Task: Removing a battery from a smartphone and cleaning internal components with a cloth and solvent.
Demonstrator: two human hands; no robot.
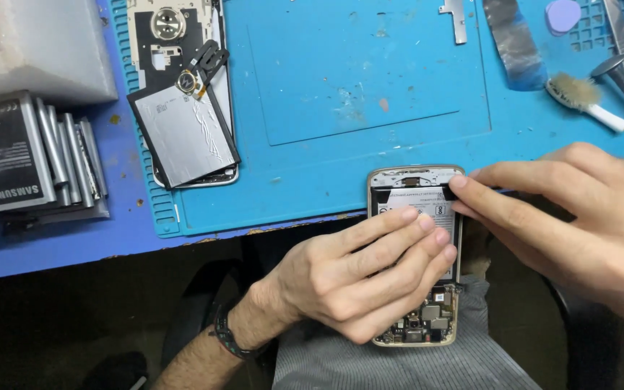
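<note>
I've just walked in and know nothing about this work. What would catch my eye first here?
First, the opened phone at bottom centre, held at the table's edge by the left hand, with the right hand fingering its top right corner. Next, the blue mat behind it, where a second stripped phone lies at top left. A stack of batteries sits at the far left.

A blue rubber work mat (370, 79) lies on a darker blue table (52, 242); below its edge is dark floor (45, 325).
</note>
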